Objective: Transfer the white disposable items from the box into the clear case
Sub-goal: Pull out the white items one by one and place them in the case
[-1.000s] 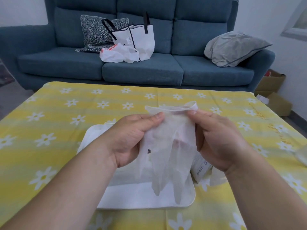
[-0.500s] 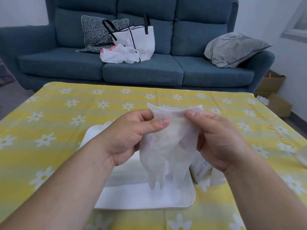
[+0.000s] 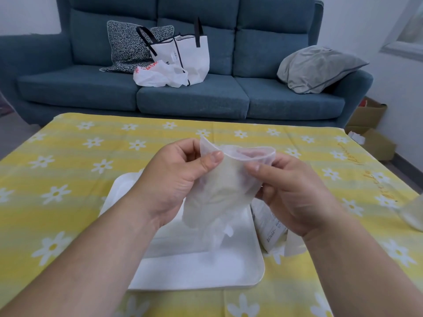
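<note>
On the left of the desk [image 3: 68, 179], which is covered by a yellow cloth printed with white daisies, a bare forearm is seen reaching in toward the middle. The left hand [image 3: 176, 179] is raised above a flat white tray with rounded corners [image 3: 194, 273]. The cuff of a thin, translucent white disposable glove [image 3: 219, 193] is pinched between its thumb and curled fingers. The glove is held in the air with the cuff uppermost and spread open, and its fingers hang down toward the tray; whether they touch it cannot be told. The other side of the cuff is gripped by the right hand [image 3: 295, 197], thumb in front and fingers behind the film. Just beside the tray's right edge, partly hidden under that hand, a small white cardboard box with black print [image 3: 270, 229] is laid on the cloth. At the right border a clear, blurred object [image 3: 412, 216] is partly seen on the desk. Behind the desk a blue fabric sofa [image 3: 194, 99] is seen. On it are set a black-and-white patterned cushion [image 3: 126, 46], a white tote bag with black handles [image 3: 190, 56] and a grey pillow [image 3: 315, 67].
</note>
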Demonstrator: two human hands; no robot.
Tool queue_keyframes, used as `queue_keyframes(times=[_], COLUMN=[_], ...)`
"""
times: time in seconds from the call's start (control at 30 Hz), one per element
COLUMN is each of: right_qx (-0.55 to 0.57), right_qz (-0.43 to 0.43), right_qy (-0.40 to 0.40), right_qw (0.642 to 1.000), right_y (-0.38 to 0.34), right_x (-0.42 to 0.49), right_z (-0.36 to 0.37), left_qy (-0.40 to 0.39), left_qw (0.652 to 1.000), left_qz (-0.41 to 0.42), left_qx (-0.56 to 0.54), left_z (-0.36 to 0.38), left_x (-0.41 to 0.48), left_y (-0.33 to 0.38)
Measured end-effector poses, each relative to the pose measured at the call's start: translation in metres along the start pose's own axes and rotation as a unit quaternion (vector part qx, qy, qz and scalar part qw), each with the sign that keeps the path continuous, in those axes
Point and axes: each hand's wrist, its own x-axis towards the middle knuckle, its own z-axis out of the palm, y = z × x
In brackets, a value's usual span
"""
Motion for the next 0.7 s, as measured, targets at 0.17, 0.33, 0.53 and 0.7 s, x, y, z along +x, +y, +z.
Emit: queue_keyframes(times=[0.17, 0.33, 0.53, 0.7], right_qx=[-0.001, 0.063, 0.038, -0.004], right_qz=[-0.01, 0.005, 0.015, 0.042], right_qy=[0.042, 0.094, 0.04, -0.006], right_qw=[0.999, 0.994, 0.998, 0.999], right_y=[0.001, -0.004, -0.001, 0.003], right_x=[0.001, 0.001, -0.003, -0.003], right_z=[0.006, 0.006, 0.009, 0.003], left_qy=[0.0, 0.015, -0.139, -0.22], left_qw=[0.999, 0.998, 0.981, 0.957], left_qz=[-0.031, -0.057, -0.137, -0.173], left_qx=[-0.011, -0.034, -0.019, -0.079], left_z=[0.001, -0.001, -0.007, -0.006], left_x=[0.0, 0.001, -0.001, -0.009], left_y=[-0.002, 0.0, -0.011, -0.017])
